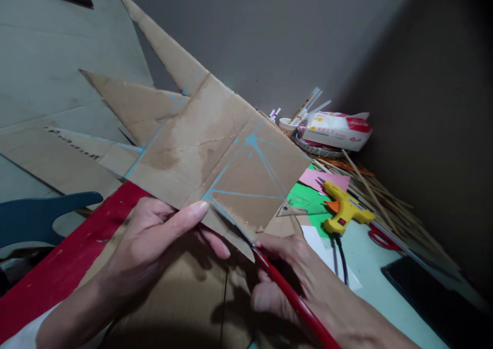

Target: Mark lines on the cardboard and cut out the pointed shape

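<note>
My left hand point(157, 236) pinches the lower edge of a large cardboard piece point(192, 138), thumb on top and fingers beneath. The cardboard is held up at a slant, with pointed spikes on its far left side and blue lines drawn over it. My right hand point(285, 277) is closed around red-handled scissors point(283, 282). Their blades sit in a cut along a blue line, and a narrow pointed strip point(234, 241) hangs partly separated below it. The lower fingers of my right hand are in shadow.
Right of the cardboard lie a yellow glue gun point(342, 207), green paper point(308, 200), a red handle loop point(383, 237) and a black flat object point(427, 297). Wooden sticks point(385, 205), a tissue pack point(335, 129) and a cup point(287, 126) stand behind. A blue chair point(38, 215) is at left.
</note>
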Motion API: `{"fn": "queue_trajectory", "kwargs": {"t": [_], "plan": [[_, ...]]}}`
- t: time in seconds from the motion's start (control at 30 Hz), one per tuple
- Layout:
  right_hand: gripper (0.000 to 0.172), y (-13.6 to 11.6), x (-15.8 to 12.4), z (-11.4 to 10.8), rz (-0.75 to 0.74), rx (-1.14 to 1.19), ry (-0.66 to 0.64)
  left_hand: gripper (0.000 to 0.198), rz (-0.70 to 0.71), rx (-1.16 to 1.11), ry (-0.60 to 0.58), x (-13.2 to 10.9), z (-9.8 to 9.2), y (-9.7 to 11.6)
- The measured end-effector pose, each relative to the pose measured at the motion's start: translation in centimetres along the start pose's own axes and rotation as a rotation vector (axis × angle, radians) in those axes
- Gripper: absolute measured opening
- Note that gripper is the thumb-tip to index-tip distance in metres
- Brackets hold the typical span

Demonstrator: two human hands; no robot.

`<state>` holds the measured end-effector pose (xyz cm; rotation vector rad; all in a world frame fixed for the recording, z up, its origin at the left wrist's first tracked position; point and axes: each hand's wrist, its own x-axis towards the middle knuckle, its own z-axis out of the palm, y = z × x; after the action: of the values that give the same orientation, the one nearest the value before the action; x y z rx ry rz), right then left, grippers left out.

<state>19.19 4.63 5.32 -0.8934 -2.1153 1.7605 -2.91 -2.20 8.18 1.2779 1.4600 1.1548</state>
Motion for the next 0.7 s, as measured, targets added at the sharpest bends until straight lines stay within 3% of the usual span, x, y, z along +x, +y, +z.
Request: {"fn": "queue_trajectory", "kwargs": {"t": [0.13,0.37,0.7], "plan": [[0.045,0.3,0.1,0.3,-0.026,0.000,-0.005,0.050,0.001,-0.019,-0.005,0.0,0.2,-0.5],[0.053,1.5,0.9,1.0,-0.179,-0.126,0.114,0.052,-0.011,-0.035,-0.030,0.1,-0.2,-0.7],[0.041,2.6,1.5,2.1,-0.260,-0.239,0.228,0.054,0.015,-0.041,-0.016,0.3,0.3,-0.6]]}}
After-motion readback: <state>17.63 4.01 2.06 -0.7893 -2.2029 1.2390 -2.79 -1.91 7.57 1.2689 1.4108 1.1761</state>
